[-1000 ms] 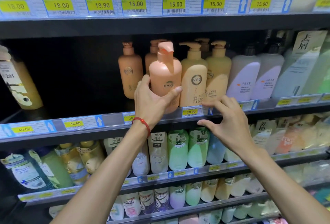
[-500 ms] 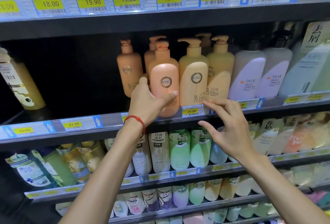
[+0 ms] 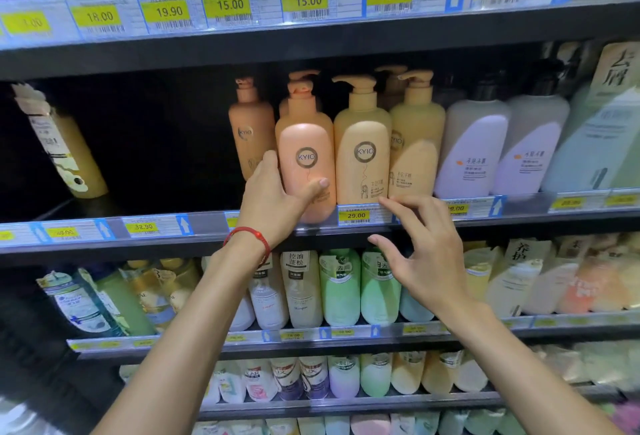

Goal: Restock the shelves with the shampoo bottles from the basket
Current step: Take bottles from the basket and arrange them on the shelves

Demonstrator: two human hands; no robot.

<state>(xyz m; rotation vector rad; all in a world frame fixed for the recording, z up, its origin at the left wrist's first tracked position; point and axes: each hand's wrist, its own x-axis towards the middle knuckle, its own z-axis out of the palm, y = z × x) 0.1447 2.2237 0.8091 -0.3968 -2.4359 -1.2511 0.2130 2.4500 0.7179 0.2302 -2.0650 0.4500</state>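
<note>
standing upright now with its label forward, the peach plastic pump bottle has come down from its raised tilt of a second ago to the front edge of the black shelf, just left of the yellow 29.00 price tag. above that tag a yellow-tan pump bottle touches its side, and a darker orange bottle stands behind, further left. the left hand clasps the peach bottle low down, thumb across its front, while the right hand hovers slack and empty, fingertips at the tag's right end.
</note>
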